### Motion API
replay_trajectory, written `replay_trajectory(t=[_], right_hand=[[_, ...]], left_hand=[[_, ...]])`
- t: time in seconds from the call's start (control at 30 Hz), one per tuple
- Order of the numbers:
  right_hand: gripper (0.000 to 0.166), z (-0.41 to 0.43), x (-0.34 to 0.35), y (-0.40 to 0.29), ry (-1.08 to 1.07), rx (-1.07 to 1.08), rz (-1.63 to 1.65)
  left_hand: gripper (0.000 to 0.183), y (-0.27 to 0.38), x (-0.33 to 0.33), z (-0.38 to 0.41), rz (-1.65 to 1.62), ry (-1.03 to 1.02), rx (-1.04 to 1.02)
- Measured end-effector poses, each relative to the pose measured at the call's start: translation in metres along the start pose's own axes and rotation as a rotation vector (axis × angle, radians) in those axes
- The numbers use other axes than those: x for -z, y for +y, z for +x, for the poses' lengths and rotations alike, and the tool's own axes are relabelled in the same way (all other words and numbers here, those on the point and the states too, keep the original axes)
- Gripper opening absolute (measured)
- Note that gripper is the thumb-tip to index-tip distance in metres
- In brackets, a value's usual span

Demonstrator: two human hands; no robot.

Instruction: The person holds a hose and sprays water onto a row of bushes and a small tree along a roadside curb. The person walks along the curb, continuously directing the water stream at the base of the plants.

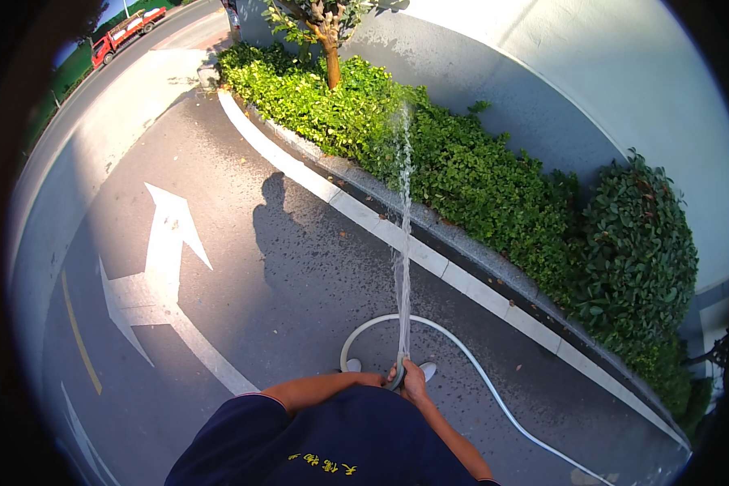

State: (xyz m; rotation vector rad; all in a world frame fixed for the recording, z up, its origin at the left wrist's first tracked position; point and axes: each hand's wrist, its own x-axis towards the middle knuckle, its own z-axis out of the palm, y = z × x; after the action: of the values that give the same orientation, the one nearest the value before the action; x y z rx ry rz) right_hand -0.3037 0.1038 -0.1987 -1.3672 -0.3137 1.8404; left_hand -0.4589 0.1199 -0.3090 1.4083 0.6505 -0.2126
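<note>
Both my hands are close together in front of my dark blue shirt, around the end of a garden hose [469, 354]. My right hand [414, 379] grips the hose near its mouth. Just to its left, my left hand [376, 379] is on the hose lower down, partly hidden by the shirt. From the hose end a stream of water [406, 243] shoots forward and reaches the low green hedge [462, 164]. The pale hose loops on the asphalt around my shoes and runs off to the lower right.
A white kerb [425, 255] and a grey stone edging [364, 179] border the hedge. A tree trunk [332, 64] and a rounded bush [638, 243] stand in the planting before a wall [522, 97]. A red truck [124, 35] is on the road at upper left.
</note>
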Motion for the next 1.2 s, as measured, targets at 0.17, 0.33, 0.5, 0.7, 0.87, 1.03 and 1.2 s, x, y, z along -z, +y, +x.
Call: replay_trajectory(t=[0.17,0.33,0.5,0.7,0.87,1.03,1.2], right_hand=[[0.036,0.004,0.003,0.002,0.009,0.009,0.012],[0.037,0.004,0.01,0.003,0.053,0.009,0.058],[0.037,0.004,0.02,0.006,0.064,0.012,0.041],[0.037,-0.003,0.027,0.005,0.141,0.028,0.132],[0.034,-0.01,0.034,0.001,0.182,0.036,0.188],[0.036,-0.015,0.043,0.0,0.229,0.043,0.231],[0.035,-0.013,0.052,0.0,0.278,0.016,0.323]], left_hand=[[0.054,-0.002,0.001,0.003,0.015,-0.007,0.032],[0.053,-0.003,0.0,0.009,0.006,-0.028,0.028],[0.058,0.005,0.001,0.01,-0.004,-0.082,0.04],[0.058,0.017,0.004,0.014,0.046,-0.155,0.051],[0.057,0.031,0.002,0.016,0.036,-0.171,0.027],[0.057,0.04,0.0,0.021,0.07,-0.199,0.028],[0.054,0.039,-0.004,0.031,0.074,-0.223,0.025]])
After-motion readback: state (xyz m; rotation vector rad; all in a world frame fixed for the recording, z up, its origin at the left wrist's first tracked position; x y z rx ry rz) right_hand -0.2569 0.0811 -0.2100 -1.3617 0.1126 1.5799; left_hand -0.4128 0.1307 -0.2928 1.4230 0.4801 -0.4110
